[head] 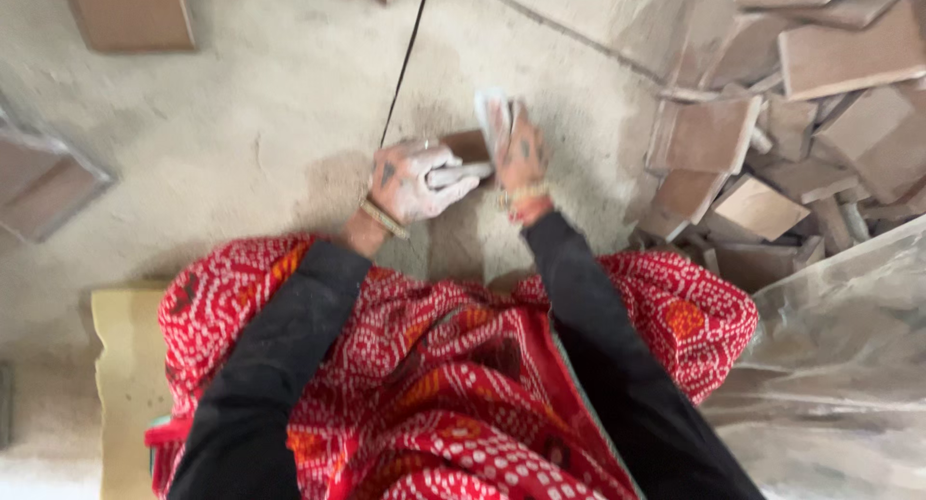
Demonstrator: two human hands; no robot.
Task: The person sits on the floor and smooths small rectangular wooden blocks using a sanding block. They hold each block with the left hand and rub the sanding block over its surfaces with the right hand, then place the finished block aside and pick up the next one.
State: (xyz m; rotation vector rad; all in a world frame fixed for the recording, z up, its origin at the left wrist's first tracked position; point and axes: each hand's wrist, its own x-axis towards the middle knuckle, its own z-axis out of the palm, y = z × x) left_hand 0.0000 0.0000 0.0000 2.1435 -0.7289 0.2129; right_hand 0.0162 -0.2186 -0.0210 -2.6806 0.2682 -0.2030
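Left hand [417, 180] grip closed on white tool [461, 175], right hand [518, 153] gripping brown tile [467, 145]

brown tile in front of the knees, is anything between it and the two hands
Nothing visible. The left hand and right hand, both white with dust, already touch the brown tile from either side on the dusty floor. The pile of tiles lies apart, to the right.

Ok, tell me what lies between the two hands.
In the head view, a small brown tile piece lies between the left hand and the right hand; both hands touch it, with dusty floor beneath.
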